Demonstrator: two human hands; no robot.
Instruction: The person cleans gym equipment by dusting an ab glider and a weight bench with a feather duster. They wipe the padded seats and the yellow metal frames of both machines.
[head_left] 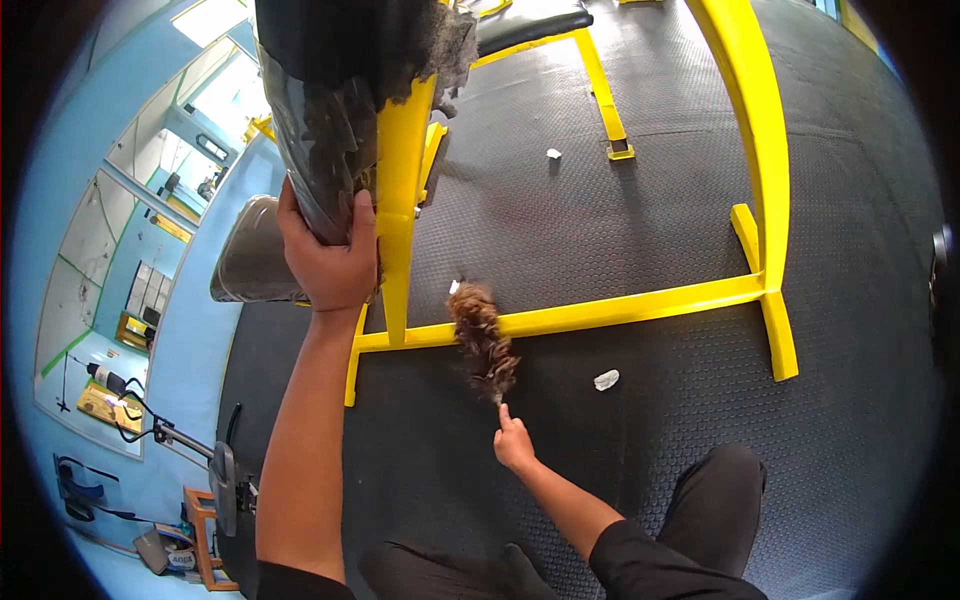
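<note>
My left hand [335, 258] is closed around the lower end of a worn black bench pad [325, 130], whose cover is torn and wrinkled. Beside that hand rises a yellow metal post [397, 200] of the bench frame. In my right hand [514, 443] is the handle of a brown feather duster [483, 340]. Its feathers lie across the yellow crossbar [630, 312] near the floor, hiding part of it. Most of the handle is covered by my fingers.
White scraps lie on the black textured rubber floor [480, 500], one piece [606, 380] right of the duster and another [554, 154] farther back. A curved yellow upright [760, 130] stands at right. Left are a second pad [255, 250], a mirrored blue wall and a wooden rack [205, 540].
</note>
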